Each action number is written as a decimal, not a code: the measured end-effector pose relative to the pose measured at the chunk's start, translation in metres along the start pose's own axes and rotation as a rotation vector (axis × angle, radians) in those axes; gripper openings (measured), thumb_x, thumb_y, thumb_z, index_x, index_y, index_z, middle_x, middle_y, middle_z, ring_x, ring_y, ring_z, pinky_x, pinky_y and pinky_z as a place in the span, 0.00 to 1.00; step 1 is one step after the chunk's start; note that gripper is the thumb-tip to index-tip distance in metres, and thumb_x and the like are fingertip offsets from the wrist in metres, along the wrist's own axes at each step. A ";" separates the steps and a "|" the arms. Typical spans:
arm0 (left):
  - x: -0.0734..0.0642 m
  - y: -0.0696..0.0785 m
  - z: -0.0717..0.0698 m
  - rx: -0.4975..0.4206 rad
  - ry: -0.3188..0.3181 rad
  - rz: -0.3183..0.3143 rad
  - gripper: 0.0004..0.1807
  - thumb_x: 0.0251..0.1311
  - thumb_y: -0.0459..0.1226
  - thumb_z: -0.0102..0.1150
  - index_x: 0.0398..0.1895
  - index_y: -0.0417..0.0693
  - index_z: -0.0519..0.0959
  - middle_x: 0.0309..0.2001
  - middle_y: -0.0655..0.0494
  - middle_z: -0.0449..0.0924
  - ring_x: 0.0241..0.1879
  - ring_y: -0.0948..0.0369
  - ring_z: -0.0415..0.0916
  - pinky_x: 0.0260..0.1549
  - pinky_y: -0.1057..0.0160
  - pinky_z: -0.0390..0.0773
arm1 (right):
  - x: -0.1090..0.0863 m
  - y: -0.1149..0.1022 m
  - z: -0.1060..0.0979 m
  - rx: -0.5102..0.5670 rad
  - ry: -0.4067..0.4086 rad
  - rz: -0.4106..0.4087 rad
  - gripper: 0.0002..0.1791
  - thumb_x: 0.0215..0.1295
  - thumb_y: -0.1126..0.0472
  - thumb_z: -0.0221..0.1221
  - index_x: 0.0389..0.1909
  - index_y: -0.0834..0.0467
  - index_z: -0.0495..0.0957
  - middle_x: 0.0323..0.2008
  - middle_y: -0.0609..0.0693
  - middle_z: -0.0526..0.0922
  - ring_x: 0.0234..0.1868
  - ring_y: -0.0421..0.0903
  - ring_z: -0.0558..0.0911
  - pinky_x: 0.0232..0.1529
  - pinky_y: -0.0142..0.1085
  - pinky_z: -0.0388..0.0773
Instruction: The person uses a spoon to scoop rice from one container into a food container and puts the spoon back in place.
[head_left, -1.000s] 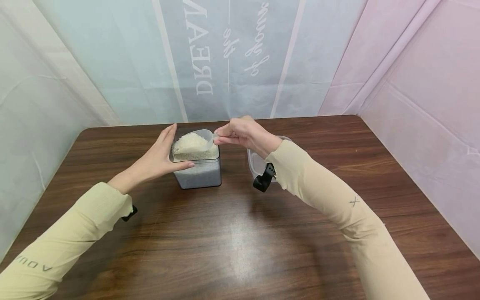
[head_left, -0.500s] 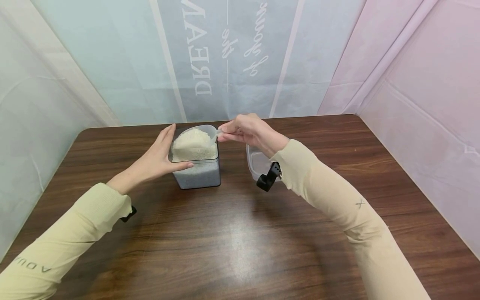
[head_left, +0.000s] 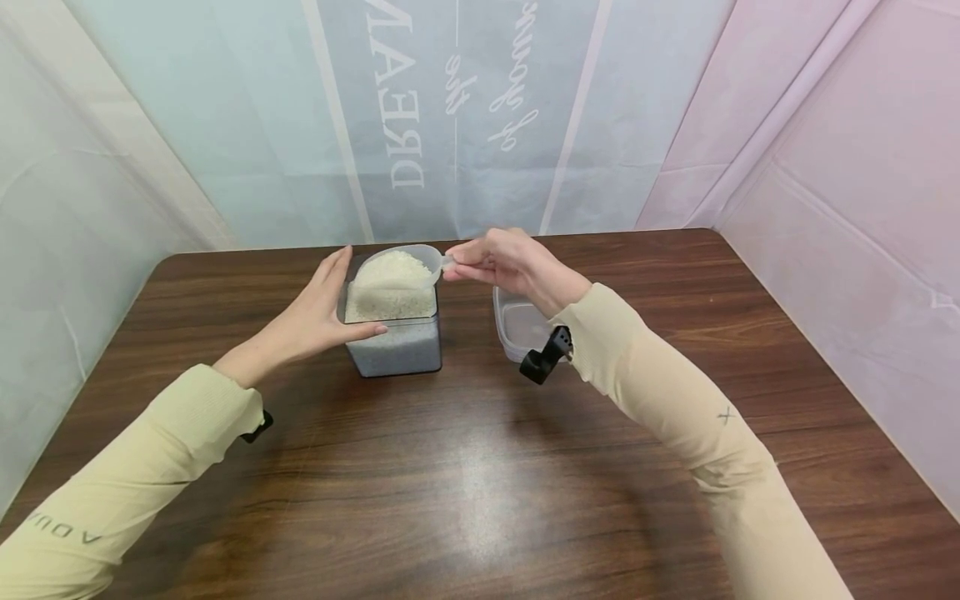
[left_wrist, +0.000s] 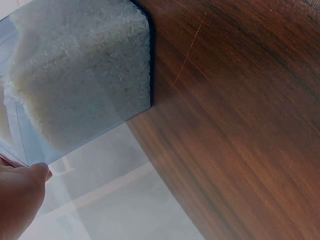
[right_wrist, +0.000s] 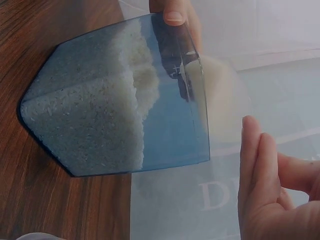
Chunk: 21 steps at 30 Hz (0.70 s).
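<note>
A translucent container [head_left: 396,357], blue-tinted in the wrist views, stands near the table's back edge with white rice [right_wrist: 85,120] inside. My left hand [head_left: 303,321] holds it at the rim, thumb along the near side and fingers along the left. Above the container, my right hand [head_left: 510,262] pinches the short handle of a clear plastic scoop [head_left: 431,260]. The scoop is heaped with rice and is held roughly level. In the right wrist view the scoop's pale bowl [right_wrist: 225,100] shows beyond the rim, while the fingers hide most of its handle.
To the right of the container, a clear plastic tub [head_left: 517,325] sits on the brown wooden table [head_left: 480,467], partly hidden by my right wrist. A printed cloth [head_left: 480,125] hangs just behind the table, and pale cloth walls stand at both sides.
My right hand has lifted the rice-filled scoop up and slightly to the right, so more of its bowl shows above the rim. My left hand and the container stay almost still.
</note>
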<state>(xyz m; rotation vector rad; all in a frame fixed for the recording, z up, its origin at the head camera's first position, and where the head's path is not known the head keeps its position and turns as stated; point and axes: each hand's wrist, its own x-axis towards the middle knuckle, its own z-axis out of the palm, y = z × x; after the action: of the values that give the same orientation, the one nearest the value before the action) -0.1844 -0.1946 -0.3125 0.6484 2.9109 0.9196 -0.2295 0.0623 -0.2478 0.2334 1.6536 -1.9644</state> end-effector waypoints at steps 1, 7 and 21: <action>0.000 0.000 0.000 0.002 0.000 0.000 0.61 0.46 0.54 0.65 0.71 0.41 0.33 0.71 0.43 0.35 0.68 0.46 0.42 0.60 0.44 0.52 | -0.001 0.000 -0.001 0.007 0.000 0.000 0.19 0.59 0.77 0.53 0.52 0.75 0.70 0.23 0.60 0.82 0.24 0.49 0.83 0.31 0.27 0.78; 0.000 0.000 0.001 0.007 0.007 0.002 0.61 0.46 0.54 0.65 0.71 0.40 0.34 0.70 0.43 0.35 0.68 0.47 0.42 0.61 0.45 0.52 | -0.003 0.001 -0.007 0.037 0.011 -0.012 0.20 0.58 0.78 0.53 0.53 0.75 0.70 0.25 0.60 0.82 0.25 0.50 0.83 0.31 0.26 0.77; 0.000 0.000 0.000 0.008 0.002 -0.007 0.61 0.46 0.53 0.65 0.71 0.41 0.33 0.70 0.43 0.36 0.67 0.46 0.43 0.60 0.44 0.52 | -0.014 -0.005 -0.024 0.067 -0.019 -0.007 0.23 0.60 0.77 0.51 0.58 0.73 0.66 0.26 0.59 0.82 0.27 0.49 0.83 0.31 0.25 0.77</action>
<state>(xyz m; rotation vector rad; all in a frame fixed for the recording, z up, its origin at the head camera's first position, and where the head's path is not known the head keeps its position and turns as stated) -0.1847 -0.1944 -0.3130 0.6373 2.9182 0.9081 -0.2263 0.0896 -0.2422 0.2337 1.5803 -2.0227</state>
